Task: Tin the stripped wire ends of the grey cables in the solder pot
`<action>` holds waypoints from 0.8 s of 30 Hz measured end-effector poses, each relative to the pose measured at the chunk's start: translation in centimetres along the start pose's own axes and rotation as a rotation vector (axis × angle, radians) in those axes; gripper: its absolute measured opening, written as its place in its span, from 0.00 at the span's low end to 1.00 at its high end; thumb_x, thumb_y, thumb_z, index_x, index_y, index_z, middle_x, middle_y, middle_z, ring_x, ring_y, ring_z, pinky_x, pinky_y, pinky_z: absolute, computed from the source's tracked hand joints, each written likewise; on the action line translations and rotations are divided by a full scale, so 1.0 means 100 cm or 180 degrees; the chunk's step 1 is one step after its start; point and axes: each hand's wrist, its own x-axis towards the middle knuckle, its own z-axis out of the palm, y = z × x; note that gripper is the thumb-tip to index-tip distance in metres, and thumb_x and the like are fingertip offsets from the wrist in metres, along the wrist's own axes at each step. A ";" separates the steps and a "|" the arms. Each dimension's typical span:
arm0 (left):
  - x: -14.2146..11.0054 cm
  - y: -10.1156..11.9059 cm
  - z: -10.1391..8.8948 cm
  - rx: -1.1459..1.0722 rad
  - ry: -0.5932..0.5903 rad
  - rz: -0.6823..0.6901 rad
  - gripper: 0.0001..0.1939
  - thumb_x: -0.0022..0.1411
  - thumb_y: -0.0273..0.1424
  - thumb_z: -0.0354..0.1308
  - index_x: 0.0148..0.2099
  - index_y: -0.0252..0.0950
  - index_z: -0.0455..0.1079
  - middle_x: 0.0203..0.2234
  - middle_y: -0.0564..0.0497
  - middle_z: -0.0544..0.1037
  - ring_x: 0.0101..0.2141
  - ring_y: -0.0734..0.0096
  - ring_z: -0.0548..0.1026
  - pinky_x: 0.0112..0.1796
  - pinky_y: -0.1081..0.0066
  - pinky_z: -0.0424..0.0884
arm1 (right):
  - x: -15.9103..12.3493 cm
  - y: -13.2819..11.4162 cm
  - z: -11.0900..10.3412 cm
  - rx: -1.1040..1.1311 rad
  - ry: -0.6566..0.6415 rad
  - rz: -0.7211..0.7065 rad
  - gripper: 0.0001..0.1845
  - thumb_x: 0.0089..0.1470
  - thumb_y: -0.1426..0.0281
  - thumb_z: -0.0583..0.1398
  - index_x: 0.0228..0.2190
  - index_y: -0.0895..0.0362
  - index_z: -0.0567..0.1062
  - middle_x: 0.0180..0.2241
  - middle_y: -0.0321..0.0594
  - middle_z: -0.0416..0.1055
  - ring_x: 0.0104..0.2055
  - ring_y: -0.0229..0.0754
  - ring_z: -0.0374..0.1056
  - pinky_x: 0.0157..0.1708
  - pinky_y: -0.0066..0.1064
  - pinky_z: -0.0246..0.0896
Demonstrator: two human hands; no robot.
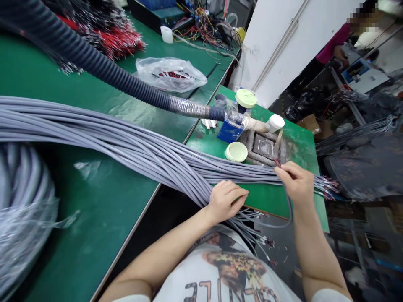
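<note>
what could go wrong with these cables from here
The grey cable bundle spills past the edge of the green bench below the left hand, so loose ends might tangle or drag. The thin coloured wires pinched by the right hand look fine and could break if tugged. The ribbed black hose runs close above the bundle and might snag it.

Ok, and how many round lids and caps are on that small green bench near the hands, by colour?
Pale green lids: 2
White cap: 1
Total: 3
</note>
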 end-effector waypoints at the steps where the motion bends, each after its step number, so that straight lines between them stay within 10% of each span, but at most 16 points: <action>1: 0.002 0.003 0.003 -0.0287 0.0107 -0.0233 0.04 0.59 0.27 0.58 0.37 0.36 0.74 0.26 0.50 0.78 0.28 0.73 0.72 0.31 0.70 0.65 | -0.013 -0.008 0.002 0.0167 0.0057 -0.0018 0.07 0.50 0.67 0.62 0.22 0.53 0.74 0.22 0.35 0.64 0.25 0.39 0.60 0.28 0.32 0.56; 7: 0.010 0.029 0.040 -0.2848 0.0208 -0.2185 0.14 0.55 0.36 0.64 0.42 0.35 0.76 0.30 0.48 0.78 0.29 0.72 0.73 0.32 0.70 0.70 | -0.059 -0.022 0.020 0.0623 0.0307 0.0128 0.04 0.51 0.70 0.61 0.25 0.50 0.75 0.23 0.35 0.65 0.25 0.40 0.60 0.27 0.34 0.56; 13: 0.019 0.044 0.066 -0.3349 0.0661 -0.2501 0.11 0.53 0.38 0.65 0.31 0.33 0.74 0.30 0.51 0.74 0.27 0.78 0.67 0.31 0.74 0.66 | -0.069 -0.021 0.019 0.0882 0.0118 0.0537 0.07 0.54 0.66 0.59 0.28 0.51 0.77 0.24 0.35 0.67 0.26 0.39 0.63 0.27 0.33 0.59; 17: 0.028 0.043 0.060 -0.2645 0.0950 -0.2092 0.10 0.58 0.36 0.61 0.31 0.34 0.71 0.29 0.52 0.74 0.27 0.77 0.68 0.30 0.74 0.66 | -0.080 -0.017 0.011 0.1348 -0.0345 0.0943 0.15 0.57 0.63 0.57 0.46 0.49 0.72 0.25 0.34 0.69 0.22 0.37 0.62 0.23 0.30 0.59; 24: 0.022 0.031 0.055 -0.1028 0.0519 0.0369 0.05 0.58 0.25 0.60 0.38 0.38 0.73 0.29 0.51 0.77 0.31 0.73 0.72 0.36 0.69 0.68 | -0.098 -0.010 0.018 0.2368 -0.0117 0.1543 0.22 0.56 0.61 0.58 0.52 0.49 0.65 0.19 0.30 0.64 0.16 0.32 0.54 0.15 0.24 0.47</action>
